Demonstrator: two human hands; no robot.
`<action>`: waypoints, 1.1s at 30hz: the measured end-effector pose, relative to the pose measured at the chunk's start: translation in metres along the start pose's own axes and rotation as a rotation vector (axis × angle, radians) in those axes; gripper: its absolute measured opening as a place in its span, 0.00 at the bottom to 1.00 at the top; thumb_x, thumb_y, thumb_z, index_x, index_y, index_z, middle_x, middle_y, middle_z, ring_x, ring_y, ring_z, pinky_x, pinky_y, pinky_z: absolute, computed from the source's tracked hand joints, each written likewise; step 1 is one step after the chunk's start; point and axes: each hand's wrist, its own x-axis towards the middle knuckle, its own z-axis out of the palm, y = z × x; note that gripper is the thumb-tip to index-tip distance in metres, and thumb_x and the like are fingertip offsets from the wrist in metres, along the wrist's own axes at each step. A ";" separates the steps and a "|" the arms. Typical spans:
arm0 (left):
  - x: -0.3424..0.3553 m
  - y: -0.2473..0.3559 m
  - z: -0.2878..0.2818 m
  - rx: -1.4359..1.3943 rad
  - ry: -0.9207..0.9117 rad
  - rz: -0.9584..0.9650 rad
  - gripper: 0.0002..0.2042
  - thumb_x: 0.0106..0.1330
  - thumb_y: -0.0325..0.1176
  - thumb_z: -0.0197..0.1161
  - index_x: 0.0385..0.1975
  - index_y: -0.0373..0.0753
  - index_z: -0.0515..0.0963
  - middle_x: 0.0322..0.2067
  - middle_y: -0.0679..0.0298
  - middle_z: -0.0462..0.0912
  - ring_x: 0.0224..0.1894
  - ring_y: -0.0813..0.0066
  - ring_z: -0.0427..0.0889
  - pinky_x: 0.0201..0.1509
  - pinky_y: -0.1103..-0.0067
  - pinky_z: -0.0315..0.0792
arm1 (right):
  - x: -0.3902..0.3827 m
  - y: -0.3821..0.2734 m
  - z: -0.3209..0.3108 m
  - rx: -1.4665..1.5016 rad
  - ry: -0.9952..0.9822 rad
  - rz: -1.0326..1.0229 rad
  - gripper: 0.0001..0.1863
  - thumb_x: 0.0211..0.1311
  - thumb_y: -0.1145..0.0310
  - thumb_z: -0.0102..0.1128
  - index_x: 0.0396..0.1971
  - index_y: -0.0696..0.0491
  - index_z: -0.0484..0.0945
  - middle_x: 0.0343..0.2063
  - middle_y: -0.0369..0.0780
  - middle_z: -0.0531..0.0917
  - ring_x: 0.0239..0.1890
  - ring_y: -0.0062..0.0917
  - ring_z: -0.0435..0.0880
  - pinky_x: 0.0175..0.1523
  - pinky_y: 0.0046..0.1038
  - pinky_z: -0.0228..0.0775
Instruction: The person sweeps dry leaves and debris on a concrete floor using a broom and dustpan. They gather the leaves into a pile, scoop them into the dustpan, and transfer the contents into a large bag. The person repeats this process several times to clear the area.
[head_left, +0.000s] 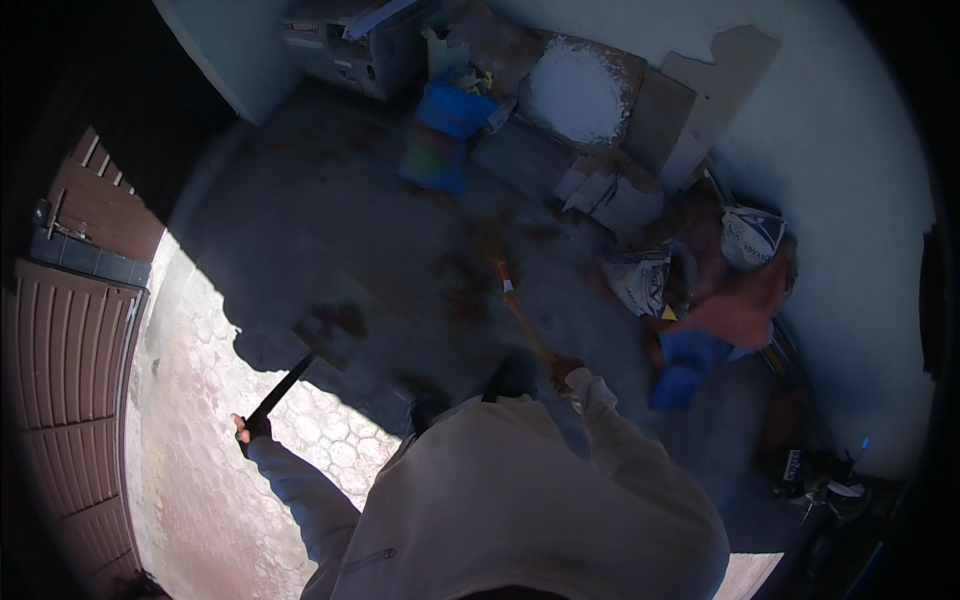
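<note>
From here I see the broom-like stick [528, 328] slanting out over the shaded floor [330, 220] ahead of the person, a red-and-white band partway along it and its far end lost in blur. The right hand [564, 373] is wrapped around its near end. Out to the other side, the left hand [250, 430] has its fingers curled about a dark handle [285, 388], whose tip meets a thin, flat edge beside a reddish-brown patch [338, 321] on the floor. Beyond the stick lie a blue bag [457, 108] and flattened cardboard [522, 158], with a white shaggy round thing [578, 90] behind. To the right, 2 printed white bags [752, 238] rest by a red cloth [745, 300]. Sunlit paving [200, 430] and a brown slatted gate [75, 390] stretch along the left.
</note>
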 end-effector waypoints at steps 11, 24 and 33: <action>0.105 0.070 0.081 -0.222 -0.103 0.050 0.22 0.52 0.50 0.61 0.38 0.39 0.74 0.32 0.64 0.78 0.29 0.75 0.76 0.33 0.81 0.70 | -0.040 -0.032 0.092 -0.017 0.155 -0.024 0.14 0.53 0.64 0.56 0.42 0.43 0.74 0.15 0.37 0.72 0.11 0.23 0.68 0.13 0.29 0.60; 0.191 0.188 0.268 -0.546 0.113 0.093 0.15 0.49 0.44 0.65 0.26 0.41 0.73 0.21 0.62 0.76 0.21 0.68 0.74 0.22 0.73 0.71 | 0.059 -0.217 0.201 -0.517 -0.079 -0.063 0.10 0.59 0.65 0.45 0.38 0.48 0.72 0.14 0.38 0.73 0.10 0.25 0.70 0.13 0.28 0.60; 0.191 0.347 0.240 -1.525 -0.312 -1.175 0.07 0.47 0.31 0.67 0.25 0.42 0.75 0.18 0.64 0.74 0.20 0.71 0.73 0.20 0.75 0.69 | -0.092 -0.290 0.293 -0.243 0.177 -0.048 0.19 0.57 0.71 0.50 0.50 0.44 0.69 0.14 0.34 0.71 0.09 0.16 0.66 0.10 0.23 0.54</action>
